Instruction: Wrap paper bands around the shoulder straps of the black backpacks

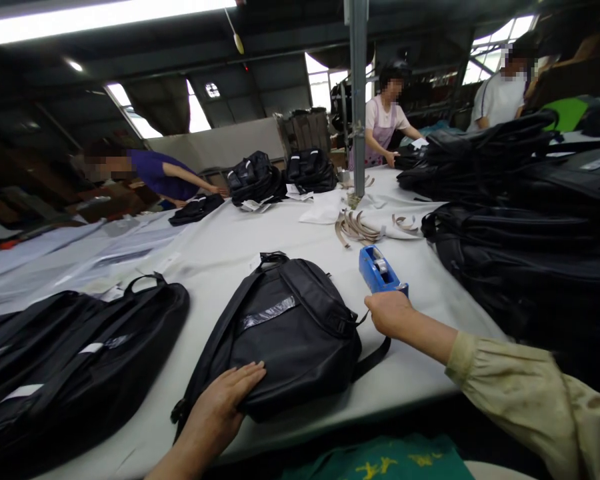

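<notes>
Landmark: the blue tape dispenser (380,270), lying on the white-covered tabletop (285,230).

Work item: black backpack (300,353), lying flat, left of the dispenser and reaching nearer the wearer. Top handle points away; a shiny strip (269,313) crosses the upper part of the backpack.

Left hand (227,398): nearer than the dispenser and well to its left, on the backpack's near left corner. Grip extended, fingers close together and laid flat on the black surface; nothing pinched.

Right hand (391,313): at the near end of the dispenser, overlapping it in view; contact with it cannot be told. Grip closed, thumb and forefinger pinching a thin black strap (363,319) that runs from the backpack's right edge. A wider strap loop (373,360) curves beneath this hand, nearer than the dispenser.

Surroundings, same reference:
- Tan straps (357,228): bundled just beyond the dispenser; metal post (359,100) rises behind them.
- Stacked black bags (500,267): to its right, a large heap.
- More black bags (130,333): well to its left, on the near side.
- Two bag piles, one (255,177) beside the other (310,170): beyond and left.
- Person in a purple top (163,173): far left and beyond, hands at a small black bag (197,208).
- Person in a pink apron (383,123): beyond it, reaching to the stacked bags. Person in a white top (497,97): beyond and right.
</notes>
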`<action>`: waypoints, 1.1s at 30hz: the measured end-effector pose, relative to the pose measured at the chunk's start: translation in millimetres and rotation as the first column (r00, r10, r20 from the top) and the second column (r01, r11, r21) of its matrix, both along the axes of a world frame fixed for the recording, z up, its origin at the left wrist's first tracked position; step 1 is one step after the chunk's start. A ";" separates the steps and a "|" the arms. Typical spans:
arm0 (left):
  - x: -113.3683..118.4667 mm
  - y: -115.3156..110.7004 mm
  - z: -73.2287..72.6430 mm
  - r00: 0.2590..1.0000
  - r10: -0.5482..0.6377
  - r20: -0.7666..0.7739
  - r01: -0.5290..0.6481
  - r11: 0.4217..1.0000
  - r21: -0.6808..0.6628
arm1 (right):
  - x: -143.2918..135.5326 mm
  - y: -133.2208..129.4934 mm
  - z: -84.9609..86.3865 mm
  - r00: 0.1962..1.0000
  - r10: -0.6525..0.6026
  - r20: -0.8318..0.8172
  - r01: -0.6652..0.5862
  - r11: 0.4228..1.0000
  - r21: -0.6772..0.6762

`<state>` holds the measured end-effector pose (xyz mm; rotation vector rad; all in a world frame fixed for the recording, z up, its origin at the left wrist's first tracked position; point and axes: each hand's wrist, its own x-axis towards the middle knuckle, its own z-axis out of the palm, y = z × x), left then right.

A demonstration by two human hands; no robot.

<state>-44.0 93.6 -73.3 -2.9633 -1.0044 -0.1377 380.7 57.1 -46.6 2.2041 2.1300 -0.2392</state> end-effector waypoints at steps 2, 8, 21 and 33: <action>-1.2 -0.5 -1.8 1.000 0.004 -0.017 -0.004 1.000 0.008 | -2.5 -4.9 -7.7 0.999 -0.031 0.005 0.032 0.998 -0.058; -0.1 -10.4 8.9 0.995 0.066 -0.074 -0.069 0.997 -0.035 | 32.1 -36.7 -34.3 0.987 -0.152 0.052 0.157 0.982 -0.109; 144.2 -43.6 -0.7 0.972 0.233 -0.025 -0.232 0.972 0.035 | -37.4 -52.9 -0.5 0.851 0.520 -0.070 -0.394 0.721 0.570; 136.3 -34.8 7.4 0.996 0.058 -0.065 -0.050 0.992 0.119 | -73.4 11.8 -11.5 0.657 0.751 -0.069 -0.728 0.655 0.203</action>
